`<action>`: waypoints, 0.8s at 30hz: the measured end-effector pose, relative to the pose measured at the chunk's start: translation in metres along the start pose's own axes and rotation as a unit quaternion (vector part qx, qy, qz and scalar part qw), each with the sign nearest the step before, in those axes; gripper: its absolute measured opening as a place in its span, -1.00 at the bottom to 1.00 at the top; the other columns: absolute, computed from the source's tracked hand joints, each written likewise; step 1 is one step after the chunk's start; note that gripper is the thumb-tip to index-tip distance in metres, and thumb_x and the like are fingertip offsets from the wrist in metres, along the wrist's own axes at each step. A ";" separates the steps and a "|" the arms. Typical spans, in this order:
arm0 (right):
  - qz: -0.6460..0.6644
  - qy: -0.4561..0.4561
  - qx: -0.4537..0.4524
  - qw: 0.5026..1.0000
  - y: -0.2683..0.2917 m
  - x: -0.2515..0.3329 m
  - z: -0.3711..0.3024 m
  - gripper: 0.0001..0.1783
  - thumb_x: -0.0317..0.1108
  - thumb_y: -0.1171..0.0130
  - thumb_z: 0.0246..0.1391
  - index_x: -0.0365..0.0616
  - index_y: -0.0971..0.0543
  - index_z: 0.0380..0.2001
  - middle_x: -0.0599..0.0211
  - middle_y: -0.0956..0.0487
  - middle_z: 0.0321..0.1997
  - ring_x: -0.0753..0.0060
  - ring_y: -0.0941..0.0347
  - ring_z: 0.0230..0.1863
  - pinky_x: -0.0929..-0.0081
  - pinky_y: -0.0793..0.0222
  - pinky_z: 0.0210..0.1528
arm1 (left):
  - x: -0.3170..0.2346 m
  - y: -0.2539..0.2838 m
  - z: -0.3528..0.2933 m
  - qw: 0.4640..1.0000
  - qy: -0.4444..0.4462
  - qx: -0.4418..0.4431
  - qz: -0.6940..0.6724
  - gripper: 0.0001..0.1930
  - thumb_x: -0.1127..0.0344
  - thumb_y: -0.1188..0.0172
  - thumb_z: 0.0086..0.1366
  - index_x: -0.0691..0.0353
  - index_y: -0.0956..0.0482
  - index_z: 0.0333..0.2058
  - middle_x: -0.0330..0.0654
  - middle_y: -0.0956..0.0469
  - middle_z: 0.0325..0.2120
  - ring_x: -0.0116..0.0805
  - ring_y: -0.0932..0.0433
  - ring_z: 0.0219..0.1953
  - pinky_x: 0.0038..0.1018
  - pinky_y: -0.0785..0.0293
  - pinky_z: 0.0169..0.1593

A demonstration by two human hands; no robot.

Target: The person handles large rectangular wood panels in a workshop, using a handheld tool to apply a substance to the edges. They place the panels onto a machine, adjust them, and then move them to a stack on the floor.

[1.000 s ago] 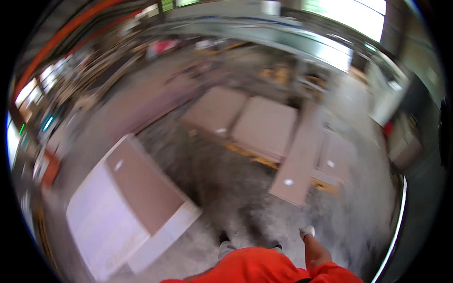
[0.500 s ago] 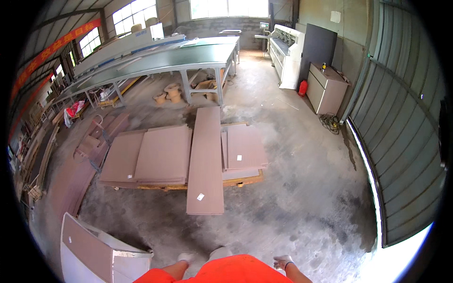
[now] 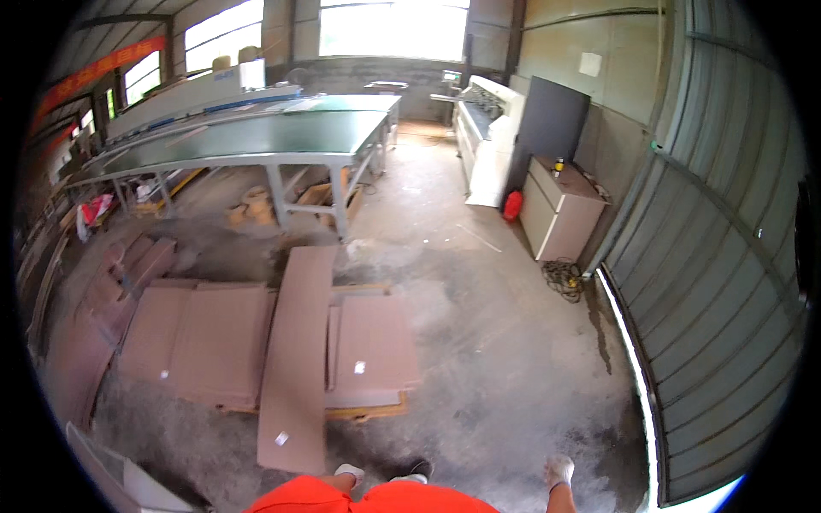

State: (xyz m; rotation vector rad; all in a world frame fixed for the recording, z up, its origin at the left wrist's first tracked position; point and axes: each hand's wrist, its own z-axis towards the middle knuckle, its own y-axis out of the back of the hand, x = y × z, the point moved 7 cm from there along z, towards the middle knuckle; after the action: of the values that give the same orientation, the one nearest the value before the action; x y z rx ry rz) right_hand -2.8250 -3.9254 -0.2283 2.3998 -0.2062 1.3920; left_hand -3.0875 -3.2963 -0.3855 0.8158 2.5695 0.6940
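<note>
My left hand (image 3: 349, 472), in a pale glove, shows at the lower edge just right of the near end of a long brown board (image 3: 295, 359). Its fingers are too small and blurred to make out. On the other side of my body, my right hand (image 3: 559, 470), also pale-gloved, hangs over the concrete floor with fingers loosely apart and nothing visible in it. The long board lies across low stacks of brown panels, with a wide stack (image 3: 214, 338) to its left and a smaller stack (image 3: 372, 346) to its right. White labels mark several boards.
Wooden pallet edges (image 3: 368, 413) show under the stacks. A long green-topped machine table (image 3: 256, 137) stands behind. Farther right are a white machine (image 3: 492, 141), a red extinguisher (image 3: 512, 206), a cabinet (image 3: 556, 209) and coiled cable (image 3: 563, 278). A metal door (image 3: 727, 256) borders the right.
The view has tilted up and turned right, so the boards sit lower and farther left, nearer to me. My right hand has swung outward from my body.
</note>
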 end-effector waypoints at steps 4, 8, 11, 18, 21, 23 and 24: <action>-0.126 -0.115 -0.069 0.983 0.032 -0.040 0.003 -0.89 -0.38 -0.25 0.17 -0.14 -0.57 -0.26 0.26 -0.56 -0.39 0.24 -0.57 -0.41 0.24 -0.42 -0.47 | -0.120 0.083 0.062 0.995 -0.084 -0.043 0.013 -0.42 -0.11 -0.18 0.29 0.34 -0.74 -0.04 0.20 -0.69 0.00 0.12 -0.68 0.08 -0.15 -0.55 0.13; -0.208 -0.203 -0.046 0.956 -0.008 -0.040 0.001 -0.84 -0.30 -0.25 0.18 -0.13 -0.61 -0.24 0.23 -0.60 -0.33 0.23 -0.59 -0.36 0.22 -0.45 -0.38 | -0.314 0.235 0.157 0.959 -0.273 -0.074 -0.021 -0.48 -0.13 -0.17 0.31 0.27 -0.74 -0.18 0.16 -0.72 -0.14 0.20 -0.66 0.00 -0.08 -0.54 0.11; -0.261 -0.230 -0.025 0.937 -0.048 -0.010 0.049 -0.80 -0.24 -0.25 0.18 -0.12 -0.64 -0.23 0.21 -0.63 -0.29 0.21 -0.61 -0.31 0.21 -0.47 -0.31 | -0.446 0.391 0.204 0.887 -0.274 -0.294 -0.226 -0.53 -0.02 -0.16 0.36 0.27 -0.71 -0.03 0.12 -0.72 -0.13 0.13 -0.67 -0.02 -0.09 -0.55 0.09; -0.418 -0.129 0.016 0.899 -0.151 0.183 0.376 -0.68 -0.09 -0.24 0.20 -0.11 -0.72 -0.21 0.16 -0.70 -0.19 0.18 -0.66 -0.22 0.17 -0.52 -0.15 | -0.606 0.488 0.288 0.805 -0.240 -0.063 -0.540 -0.78 0.22 -0.34 0.39 0.25 -0.68 -0.15 -0.30 -0.53 -0.52 -0.47 -0.48 -0.50 -0.41 -0.42 -0.45; -0.659 0.111 0.056 0.742 -0.239 0.301 0.580 -0.63 -0.03 -0.23 0.20 -0.10 -0.75 -0.19 0.14 -0.73 -0.14 0.17 -0.68 -0.17 0.16 -0.54 -0.08 | -0.604 0.469 0.322 0.906 -0.286 -0.214 -0.226 -0.45 -0.13 -0.11 0.34 0.21 -0.74 -0.01 0.18 -0.67 0.01 0.18 -0.63 0.11 -0.06 -0.48 0.22; -0.724 0.288 0.004 0.627 -0.328 0.429 0.697 -0.60 0.01 -0.23 0.21 -0.09 -0.77 -0.19 0.13 -0.75 -0.12 0.16 -0.69 -0.15 0.15 -0.56 -0.04 | -0.586 0.441 0.354 0.975 -0.191 -0.089 -0.074 -0.42 -0.15 -0.06 0.35 0.22 -0.73 0.00 0.17 -0.67 0.02 0.19 -0.63 0.10 -0.03 -0.46 0.23; -0.699 0.339 -0.091 0.623 -0.325 0.505 0.736 -0.58 0.03 -0.23 0.21 -0.09 -0.78 -0.18 0.12 -0.76 -0.10 0.15 -0.69 -0.13 0.14 -0.57 -0.02 | -0.601 0.437 0.373 0.983 -0.180 -0.032 -0.029 -0.43 -0.15 -0.07 0.35 0.23 -0.74 -0.01 0.16 -0.67 0.01 0.17 -0.63 0.09 -0.04 -0.47 0.22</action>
State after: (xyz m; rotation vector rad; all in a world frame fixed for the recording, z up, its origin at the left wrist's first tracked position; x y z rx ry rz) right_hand -1.8770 -3.8747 -0.2002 0.9363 1.3303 1.0932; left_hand -2.2604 -3.2241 -0.3413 0.7628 2.2266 0.5498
